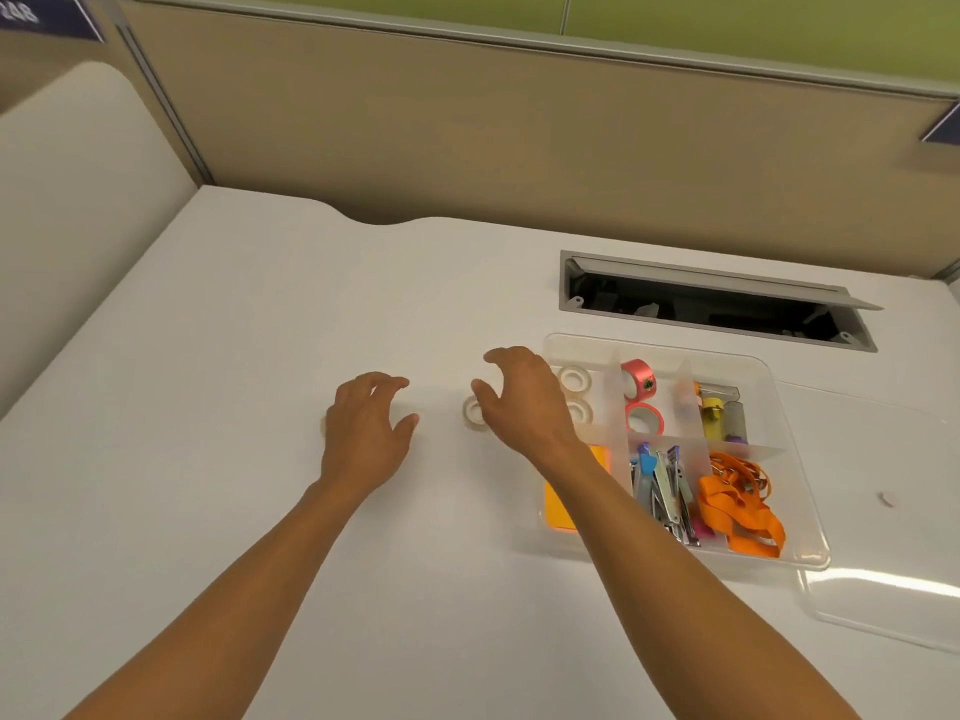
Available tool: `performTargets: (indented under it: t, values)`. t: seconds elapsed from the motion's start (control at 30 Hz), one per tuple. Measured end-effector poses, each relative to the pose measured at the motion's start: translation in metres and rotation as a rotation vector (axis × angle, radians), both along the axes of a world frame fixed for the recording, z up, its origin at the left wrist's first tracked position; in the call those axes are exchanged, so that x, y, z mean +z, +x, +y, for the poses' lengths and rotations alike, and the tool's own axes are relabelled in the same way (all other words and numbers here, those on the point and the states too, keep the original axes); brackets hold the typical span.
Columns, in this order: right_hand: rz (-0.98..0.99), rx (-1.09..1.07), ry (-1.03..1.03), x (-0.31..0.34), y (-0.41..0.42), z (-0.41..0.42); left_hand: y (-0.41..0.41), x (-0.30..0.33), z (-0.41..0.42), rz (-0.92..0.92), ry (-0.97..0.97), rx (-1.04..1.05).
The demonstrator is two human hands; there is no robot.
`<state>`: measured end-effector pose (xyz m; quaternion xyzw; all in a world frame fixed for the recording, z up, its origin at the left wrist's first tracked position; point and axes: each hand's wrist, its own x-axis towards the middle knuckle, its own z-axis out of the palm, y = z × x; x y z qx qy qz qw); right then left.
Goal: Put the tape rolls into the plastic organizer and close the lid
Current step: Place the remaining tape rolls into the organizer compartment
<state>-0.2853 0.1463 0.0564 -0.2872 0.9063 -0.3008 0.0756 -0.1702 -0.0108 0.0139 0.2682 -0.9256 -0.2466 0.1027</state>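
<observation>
A clear plastic organizer (763, 371) lies open on the white desk at the right. Its far-left compartment holds two white tape rolls (573, 378); the compartment beside it holds two pink tape rolls (642, 419). One white tape roll (474, 413) lies on the desk just left of the organizer. My right hand (524, 402) hovers over that roll, fingers spread, thumb beside it. My left hand (366, 433) is further left, fingers curved over something pale that is mostly hidden beneath it. The clear lid (883, 600) lies flat at the organizer's near right.
Other compartments hold orange sticky notes (558, 504), staplers and clips (665, 491), an orange lanyard (737, 504) and small tubes (719, 415). An open cable hatch (717, 304) is set in the desk behind the organizer. Partition walls (467, 122) border the desk at back and left.
</observation>
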Motion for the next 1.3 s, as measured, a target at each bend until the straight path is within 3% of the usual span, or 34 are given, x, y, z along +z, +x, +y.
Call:
performTargets:
  t: [0.1, 0.2, 0.33, 0.57, 0.7, 0.9, 1.1, 1.3]
  values:
    - [-0.039, 0.077, 0.195, -0.012, 0.008, -0.012, 0.022, -0.004, -0.022, -0.235, -0.071, 0.021]
    - [-0.066, 0.129, 0.39, -0.024, 0.013, -0.017, 0.032, -0.007, -0.034, -0.389, -0.005, 0.011]
    - [-0.008, 0.175, 0.482, -0.035, 0.019, -0.018, 0.035, -0.007, -0.037, -0.437, 0.008, -0.026]
    - [-0.063, 0.131, 0.35, -0.032, 0.025, -0.008, 0.032, -0.006, -0.027, -0.257, 0.133, -0.022]
    - [-0.139, 0.098, 0.054, -0.015, 0.026, -0.001, 0.027, 0.0, -0.016, -0.095, 0.255, -0.035]
    - [-0.126, -0.126, -0.279, 0.01, 0.016, 0.035, 0.004, 0.025, 0.01, 0.077, 0.383, -0.079]
    - [-0.118, -0.341, -0.286, 0.008, -0.002, 0.099, -0.044, 0.054, 0.053, 0.069, 0.339, -0.302]
    - [-0.132, -0.459, -0.282, -0.001, -0.007, 0.139, -0.098, 0.069, 0.098, -0.023, 0.147, -0.506]
